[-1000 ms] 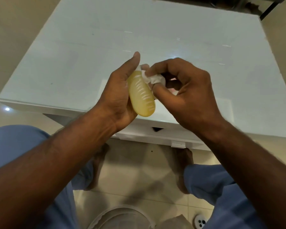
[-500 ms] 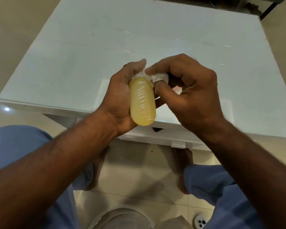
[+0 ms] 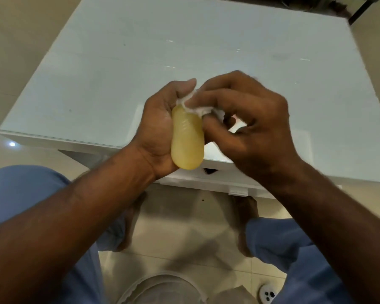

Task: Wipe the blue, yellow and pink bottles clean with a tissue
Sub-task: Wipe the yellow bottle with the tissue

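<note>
A small translucent yellow bottle [image 3: 187,141] stands roughly upright in the air over the near edge of the table, its rounded bottom toward me. My left hand [image 3: 162,123] grips it from the left, thumb curled over its top. My right hand [image 3: 246,126] pinches a crumpled white tissue [image 3: 198,106] and presses it against the bottle's upper end. A sliver of pink [image 3: 235,118] shows behind my right fingers; I cannot tell what it is. No blue bottle is in view.
A white glossy table [image 3: 140,62] fills the upper half of the view. Below it are the tiled floor [image 3: 184,216], my knees in blue trousers [image 3: 15,189] and my bare feet. A round white container rim [image 3: 162,286] sits at the bottom edge.
The bottle has turned from tilted to nearly upright and dropped slightly lower. My left thumb has curled over its top, and my right hand has rubbed the tissue around the upper end.
</note>
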Tool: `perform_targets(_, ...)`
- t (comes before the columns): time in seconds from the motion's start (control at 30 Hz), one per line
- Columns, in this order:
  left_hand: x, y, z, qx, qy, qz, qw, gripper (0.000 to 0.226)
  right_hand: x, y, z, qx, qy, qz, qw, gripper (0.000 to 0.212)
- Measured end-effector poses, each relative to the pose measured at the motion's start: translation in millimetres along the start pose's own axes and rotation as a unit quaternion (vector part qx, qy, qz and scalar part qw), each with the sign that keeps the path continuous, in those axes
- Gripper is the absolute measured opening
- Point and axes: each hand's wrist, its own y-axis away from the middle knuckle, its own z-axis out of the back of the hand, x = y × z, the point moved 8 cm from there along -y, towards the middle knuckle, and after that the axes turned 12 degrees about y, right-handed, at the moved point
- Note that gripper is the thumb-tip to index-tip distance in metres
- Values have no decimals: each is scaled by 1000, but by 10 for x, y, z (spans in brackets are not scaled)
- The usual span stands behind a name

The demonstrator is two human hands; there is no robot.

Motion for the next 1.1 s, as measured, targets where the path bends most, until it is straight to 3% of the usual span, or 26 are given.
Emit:
perform_targets(0.1, 40, -4, -3, 4, 5, -8, 1000, 44, -51, 10, 20, -13, 6, -18, 1000, 24)
perform_targets(0.27, -175, -29, 68, -33, 16, -46, 998, 40, 276, 105, -183, 99, -39, 121, 987, 13)
perform_targets(0.33, -237, -25, 52, -28, 14, -66, 997, 41, 330, 131, -201, 121, -50, 139, 982, 13)
perform_targets(0.4, -237, -8, 3, -7, 14, -60, 998, 42, 265, 77, -78, 65, -81, 104, 989, 16)
perform_targets(0.57, -176, 1, -40, 14, -24, -55, 998, 45, -282, -54, 288, -101, -143, -120, 977, 27)
perform_targets(0.7, -159, -18, -25, 25, -25, -45, 998, 45, -527, 23, 245, -132, -200, -248, 939, 26)
perform_targets(0.93, -152, -32, 1, -1, -29, -55, 998, 56, -392, -14, 181, -93, -163, -200, 962, 21)
perform_targets(1.1, -164, 6, 3, -25, -56, -72, 996, 48, -268, -10, 67, -42, -139, -146, 978, 32)
